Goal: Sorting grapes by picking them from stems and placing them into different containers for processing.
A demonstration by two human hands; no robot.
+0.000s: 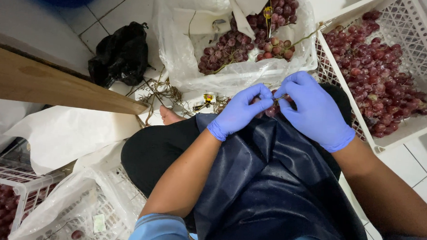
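Both my hands wear blue gloves and meet over my lap, above a dark blue apron (268,183). My left hand (240,111) pinches a small bunch of red grapes (270,110) from the left. My right hand (313,109) grips the same bunch from the right, fingertips on its stem. Most of the bunch is hidden between the fingers. Just beyond my hands stands a box lined with clear plastic (187,53), holding red grape bunches (247,43).
A white plastic crate (402,126) of loose red grapes (378,73) sits at the right. Bare stems (160,94) and a black bag (121,55) lie on the tiled floor. A wooden board (49,83) juts at left; another white crate (26,184) with grapes and a plastic-lined one stand lower left.
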